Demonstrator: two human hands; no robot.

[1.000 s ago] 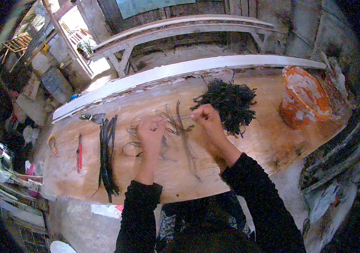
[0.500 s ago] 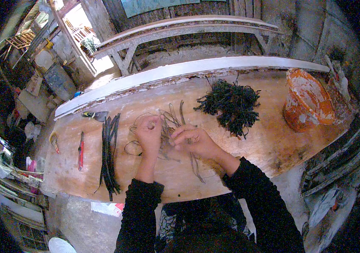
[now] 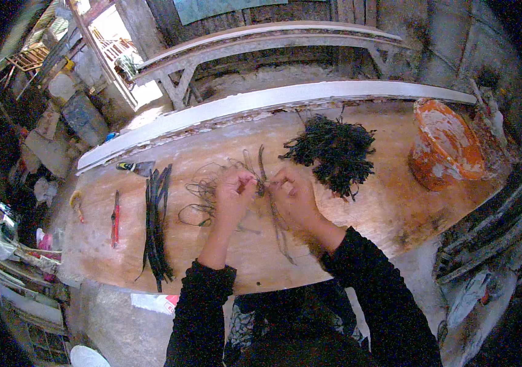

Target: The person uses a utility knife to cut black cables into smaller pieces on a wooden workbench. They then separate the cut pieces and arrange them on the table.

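My left hand [image 3: 234, 194] and my right hand [image 3: 291, 197] meet over the middle of a wooden workbench [image 3: 359, 226], both pinching a small bundle of thin dark strips [image 3: 262, 174] that stands up between the fingertips. Longer ends of the strips trail down the bench under my right wrist. Loops of thin wire [image 3: 203, 189] lie just left of my left hand. A heap of dark green leafy strands [image 3: 333, 153] sits close behind my right hand.
A row of long dark strips [image 3: 155, 223] lies at the left, with a red-handled tool [image 3: 114, 218] and a small knife [image 3: 133, 166] beyond it. An orange bucket [image 3: 447, 147] stands at the right end. A white plank [image 3: 261, 104] borders the far edge.
My right hand dropped away from the leafy heap toward me, then came back up beside my left hand; both now pinch the strip bundle together.
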